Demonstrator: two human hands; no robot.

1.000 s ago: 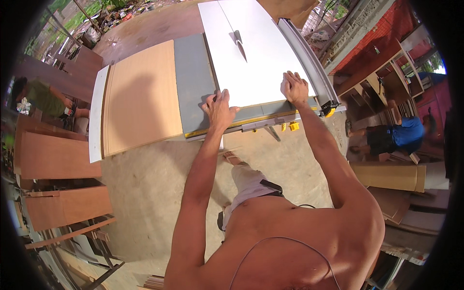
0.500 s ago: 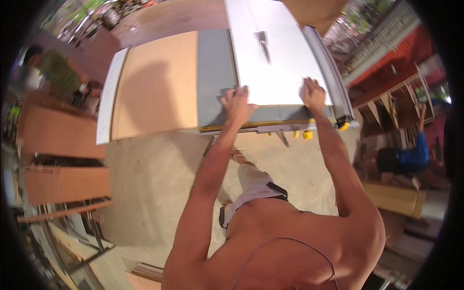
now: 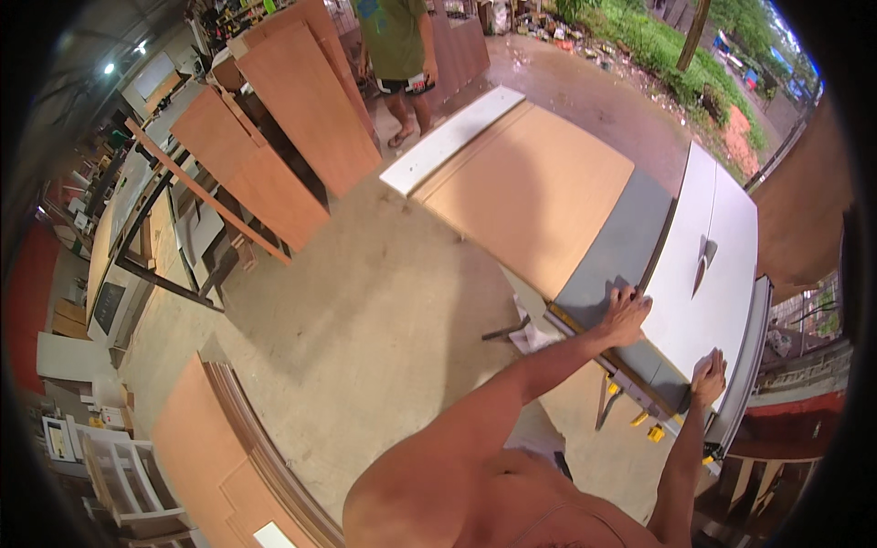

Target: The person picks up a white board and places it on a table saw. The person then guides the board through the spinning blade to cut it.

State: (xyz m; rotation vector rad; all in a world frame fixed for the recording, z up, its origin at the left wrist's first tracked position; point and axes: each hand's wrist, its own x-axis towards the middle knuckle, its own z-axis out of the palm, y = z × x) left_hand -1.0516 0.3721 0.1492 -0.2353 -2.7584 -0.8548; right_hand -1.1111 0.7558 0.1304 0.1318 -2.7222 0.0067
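Note:
A white panel (image 3: 690, 315) lies on the grey table of a table saw (image 3: 626, 233), and an upright blade guard piece (image 3: 704, 256) stands up through the line running along it. My left hand (image 3: 627, 317) rests at the panel's near left corner, its fingers spread over the edge and the saw table. On the panel's near right part lies my right hand (image 3: 708, 377), fingers stretched forward and slightly bent. A long metal rip fence (image 3: 744, 352) runs along the panel's right side.
A tan board (image 3: 530, 192) and a white strip (image 3: 452, 137) extend the saw table leftward. Yellow knobs (image 3: 655, 433) stick out at its front. Brown panels (image 3: 306, 91) lean at the far left, near a standing person (image 3: 395, 55). More stacked panels (image 3: 206, 438) stand at the lower left.
My view has swung to the left, so the saw now appears farther right and tilted. Both hands stay on the white panel, which has moved little, if at all, against the saw.

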